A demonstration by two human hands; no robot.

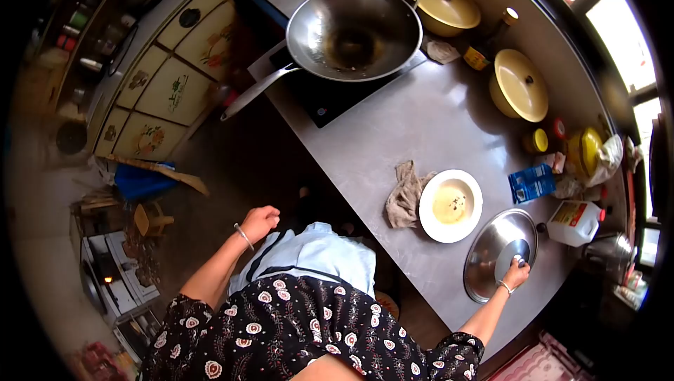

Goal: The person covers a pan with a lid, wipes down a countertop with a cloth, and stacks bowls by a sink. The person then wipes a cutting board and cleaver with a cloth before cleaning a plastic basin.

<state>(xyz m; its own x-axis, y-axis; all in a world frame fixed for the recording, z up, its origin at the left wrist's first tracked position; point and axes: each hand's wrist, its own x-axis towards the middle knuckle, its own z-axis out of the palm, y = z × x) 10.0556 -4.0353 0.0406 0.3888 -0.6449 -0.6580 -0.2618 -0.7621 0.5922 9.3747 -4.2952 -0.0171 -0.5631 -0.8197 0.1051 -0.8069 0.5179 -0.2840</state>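
At the near end of a grey kitchen bench (365, 135), a person's right grip (517, 276), a bracelet at the wrist, is closed round the knob of a round metal lid (484, 258). Whether the lid lies flat on the surface or is slightly raised, I cannot tell from where I stand. The left grip (260, 221), with a bracelet too, is curled into a loose fist in the air beside a pale blue garment (309, 254) worn below a dark patterned top (267, 318).

Just beside the lid's edge, a white bowl (451, 177) holds pale yellowish liquid dotted with dark specks, a crumpled grey-brown cloth (404, 197) bunched at its other side. Near the lid, toward the window, are a blue packet (531, 183) and a white jug (572, 225) with a red cap. Farther along the back stand a yellow lidded pot (519, 84), a dark bottle and a second yellow pot (446, 7).

Well apart from both hands, a large wok (312, 30) with brown residue at its bottom sits on a black cooktop (318, 107), its long handle jutting past the edge. Across the floor stands a flower-painted cabinet (158, 75).
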